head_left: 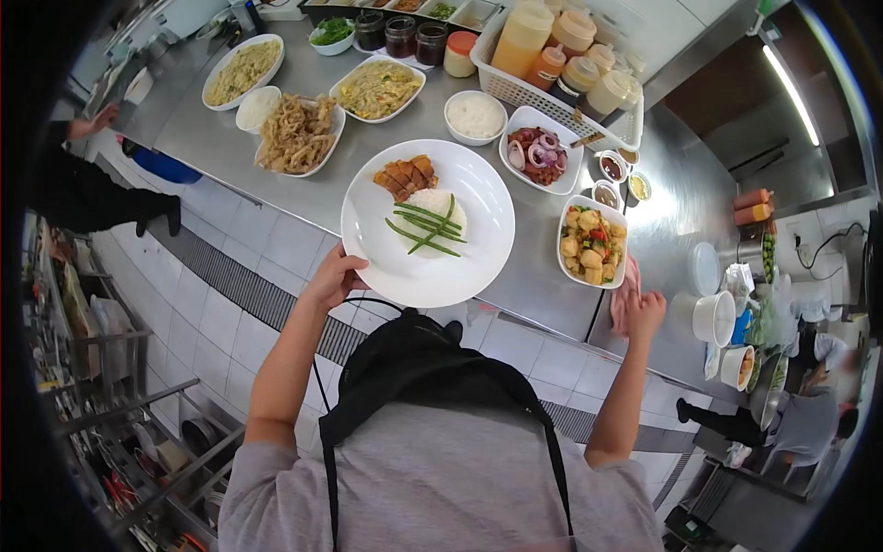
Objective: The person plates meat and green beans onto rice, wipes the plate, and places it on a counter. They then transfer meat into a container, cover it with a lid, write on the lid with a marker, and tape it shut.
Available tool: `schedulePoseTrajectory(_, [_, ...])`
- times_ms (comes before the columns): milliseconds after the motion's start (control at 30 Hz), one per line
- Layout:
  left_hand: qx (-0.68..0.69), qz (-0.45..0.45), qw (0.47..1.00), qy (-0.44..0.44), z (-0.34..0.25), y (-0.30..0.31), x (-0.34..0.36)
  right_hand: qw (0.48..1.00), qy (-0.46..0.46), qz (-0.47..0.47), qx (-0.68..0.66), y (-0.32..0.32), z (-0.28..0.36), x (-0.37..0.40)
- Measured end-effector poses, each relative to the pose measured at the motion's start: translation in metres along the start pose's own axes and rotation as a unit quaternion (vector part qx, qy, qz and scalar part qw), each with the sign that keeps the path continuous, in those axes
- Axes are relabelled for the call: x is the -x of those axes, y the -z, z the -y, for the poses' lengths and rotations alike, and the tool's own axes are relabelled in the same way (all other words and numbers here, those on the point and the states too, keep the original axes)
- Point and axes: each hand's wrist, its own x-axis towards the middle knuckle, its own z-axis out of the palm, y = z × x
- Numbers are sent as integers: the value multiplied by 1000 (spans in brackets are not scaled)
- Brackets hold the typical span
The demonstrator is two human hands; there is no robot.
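Observation:
My left hand (335, 278) grips the rim of a large white plate (478, 262), thumb on top, at the front edge of the steel counter. On the plate lie sliced browned meat (406, 176), white rice (430, 201) and crossed green beans (425, 232). My right hand (647, 315) is closed on a pink cloth (625, 299) at the counter's edge. Just behind that cloth stands a square white bowl (563, 262) of fried cubes (589, 244) with red and green bits.
Bowls of fried food (296, 133), fried rice (377, 89), plain rice (475, 117) and meat with onion rings (538, 155) stand behind. A white basket (552, 103) holds sauce bottles. Other people stand at left (92, 184) and right (809, 419); shelves (138, 405) are at lower left.

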Motion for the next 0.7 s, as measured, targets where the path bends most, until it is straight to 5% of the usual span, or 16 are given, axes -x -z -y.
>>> schedulePoseTrajectory(67, [-19,-6,1000,4,-5,3,-4,902,-161,-113,-384,-17,-34,3])
schedulePoseTrajectory(100, [-40,-1,999,-2,-8,7,-6,904,-155,-110,-383,0,-17,1])
schedulePoseTrajectory(167, [-57,2,998,-9,-17,11,-9,658,-233,-131,-704,69,61,2])
schedulePoseTrajectory(200, [-77,-10,997,-27,-22,9,-10,660,-229,-127,-704,78,72,0])
schedulePoseTrajectory(267, [-109,-47,991,-68,-33,2,-7,617,-190,-103,-757,88,84,-2])
schedulePoseTrajectory(333, [-142,-91,982,-90,-37,7,-14,498,45,113,-858,67,90,-27])
schedulePoseTrajectory(400, [-175,-131,969,-112,-40,11,-22,770,-76,26,-633,80,195,-24])
schedulePoseTrajectory(467, [-270,-189,912,-245,-40,11,-31,882,184,117,-419,64,243,-51])
schedulePoseTrajectory(533, [-272,-204,900,-273,-41,11,-38,885,362,74,-282,49,295,-66])
schedulePoseTrajectory(633, [-291,-230,880,-296,-43,20,-50,891,381,127,-212,7,336,-83])
schedulePoseTrajectory(700, [-302,-242,875,-291,-39,25,-56,873,473,120,15,-11,352,-88])
